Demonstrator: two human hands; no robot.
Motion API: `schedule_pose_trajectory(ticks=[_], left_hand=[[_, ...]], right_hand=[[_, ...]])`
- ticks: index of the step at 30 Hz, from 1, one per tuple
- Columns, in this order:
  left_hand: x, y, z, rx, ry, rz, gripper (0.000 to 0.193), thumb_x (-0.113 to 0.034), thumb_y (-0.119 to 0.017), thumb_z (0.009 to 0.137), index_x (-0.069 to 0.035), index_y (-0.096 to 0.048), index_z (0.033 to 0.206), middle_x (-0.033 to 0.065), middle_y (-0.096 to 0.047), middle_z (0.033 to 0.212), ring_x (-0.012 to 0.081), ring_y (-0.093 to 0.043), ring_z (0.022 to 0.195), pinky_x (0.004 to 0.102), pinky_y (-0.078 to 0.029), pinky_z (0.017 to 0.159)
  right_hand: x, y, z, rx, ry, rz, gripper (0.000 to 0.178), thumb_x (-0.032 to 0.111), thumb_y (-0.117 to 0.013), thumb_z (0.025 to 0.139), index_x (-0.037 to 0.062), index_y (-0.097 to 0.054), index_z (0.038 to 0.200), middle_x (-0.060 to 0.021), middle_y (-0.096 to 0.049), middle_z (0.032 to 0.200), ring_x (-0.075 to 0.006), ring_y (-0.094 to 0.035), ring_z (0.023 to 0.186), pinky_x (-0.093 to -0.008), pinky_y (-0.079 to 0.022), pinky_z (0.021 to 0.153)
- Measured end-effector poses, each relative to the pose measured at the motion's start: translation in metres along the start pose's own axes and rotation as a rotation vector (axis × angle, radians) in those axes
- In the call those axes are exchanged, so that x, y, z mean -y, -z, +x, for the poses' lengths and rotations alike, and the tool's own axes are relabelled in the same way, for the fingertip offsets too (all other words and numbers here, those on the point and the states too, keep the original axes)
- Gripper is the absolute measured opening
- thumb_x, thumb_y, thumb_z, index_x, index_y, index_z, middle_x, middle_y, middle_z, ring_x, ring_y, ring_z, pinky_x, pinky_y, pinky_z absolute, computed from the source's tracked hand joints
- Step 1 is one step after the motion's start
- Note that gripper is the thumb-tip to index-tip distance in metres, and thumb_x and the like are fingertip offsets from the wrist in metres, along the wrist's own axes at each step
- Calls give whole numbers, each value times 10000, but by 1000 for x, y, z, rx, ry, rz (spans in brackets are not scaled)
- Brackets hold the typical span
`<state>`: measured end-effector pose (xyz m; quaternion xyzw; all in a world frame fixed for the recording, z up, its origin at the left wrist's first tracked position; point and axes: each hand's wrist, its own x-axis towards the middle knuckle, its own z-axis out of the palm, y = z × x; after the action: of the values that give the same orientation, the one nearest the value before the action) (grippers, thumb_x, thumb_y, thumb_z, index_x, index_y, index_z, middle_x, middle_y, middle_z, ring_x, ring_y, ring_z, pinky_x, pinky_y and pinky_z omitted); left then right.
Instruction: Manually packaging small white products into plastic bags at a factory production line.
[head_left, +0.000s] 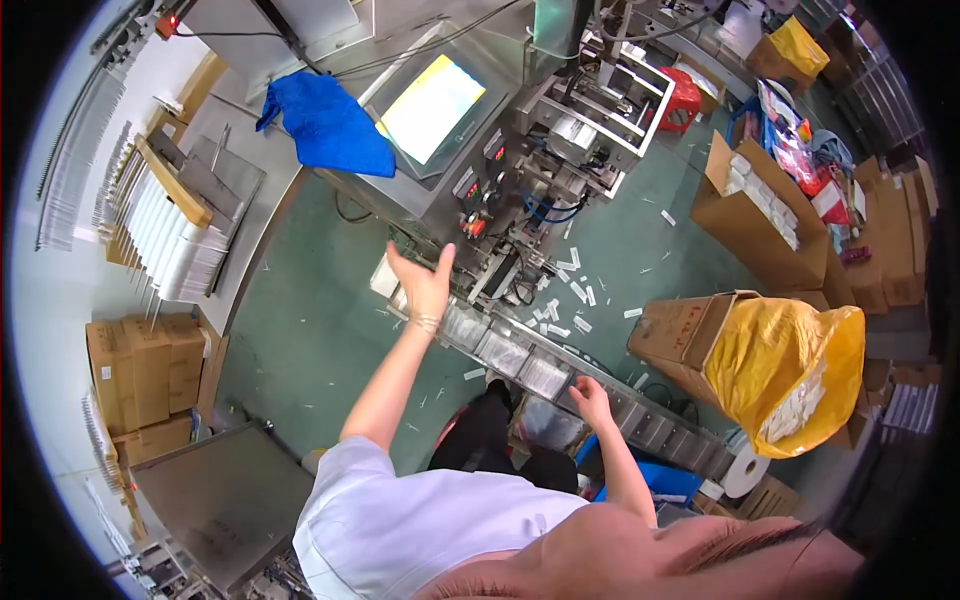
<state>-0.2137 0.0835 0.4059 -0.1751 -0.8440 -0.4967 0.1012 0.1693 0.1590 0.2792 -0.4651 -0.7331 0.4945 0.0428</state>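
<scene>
The right hand's (592,400) fingertips are lost against the edge of a long grey metal conveyor divided into compartments (655,430), and the contents of the flat whitish packs (545,378) lying in its middle compartments are too blurred to make out. A black curved rim cuts off the room's edges. The green floor (280,330) is littered with small white strips (580,292); a crumpled blue cloth (330,125) drapes over the steel machine cabinet (425,195), and a shiny yellow plastic bag (785,350) lines a brown cardboard box (675,335) at right. The left hand (425,285) is spread, thumb apart from fingers, over the conveyor's upper end. The right hand is bent at the conveyor's near side; whether it grasps anything, I cannot tell.
</scene>
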Motion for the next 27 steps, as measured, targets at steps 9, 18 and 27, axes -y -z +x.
schedule_pose_trajectory(ticks=[9,18,27], left_hand=[[29,-87,6,-41,54,102,1115,-274,-811,623,147,-68,1341,301,-246,1370,386,-270,1288,370,-210,1086],[53,-130,-6,-317,303,146,1206,-340,-843,549,98,-52,1348,301,-292,1339,408,-355,1232,421,-308,1029],[65,-143,-12,-393,224,399,1201,-433,-813,569,112,-60,1330,345,-288,1316,443,-394,1188,448,-336,1000]], right_hand=[[24,32,30,14,-37,-45,170,164,-657,811,9,-605,763,-101,-609,693,-179,-577,610,-309,-462,574],[8,52,18,25,-95,-69,203,197,-673,810,20,-586,761,-54,-575,620,-102,-516,574,-270,-432,544],[23,41,49,100,-55,-92,229,233,-666,797,12,-608,791,-120,-604,672,-222,-586,616,-325,-469,593]])
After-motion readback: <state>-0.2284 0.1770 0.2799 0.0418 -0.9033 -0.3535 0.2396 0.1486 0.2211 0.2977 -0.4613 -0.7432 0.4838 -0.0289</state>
